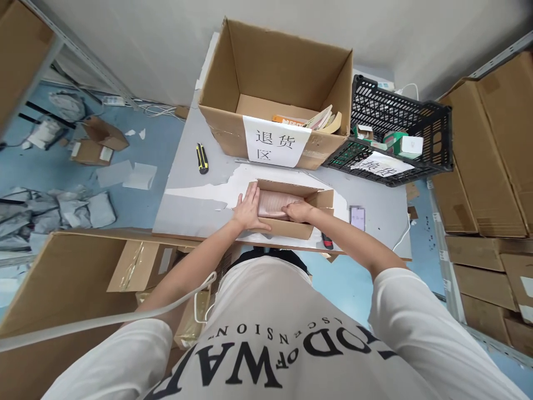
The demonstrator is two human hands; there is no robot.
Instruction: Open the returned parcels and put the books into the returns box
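A small open cardboard box lies near the front edge of the table. Inside it is a pinkish package that looks bubble-wrapped. My left hand presses flat against the box's left end, its fingers and thumb spread. Reaching in from the right, my right hand has its fingers curled against the package, with the fingertips partly hidden. The box's right-hand flaps stand open beside my right wrist.
Behind stands a large carton holding several items, beside a black plastic crate with small boxes. A yellow-black utility knife, a red-black tool and a phone lie on the table. A big carton stands front left.
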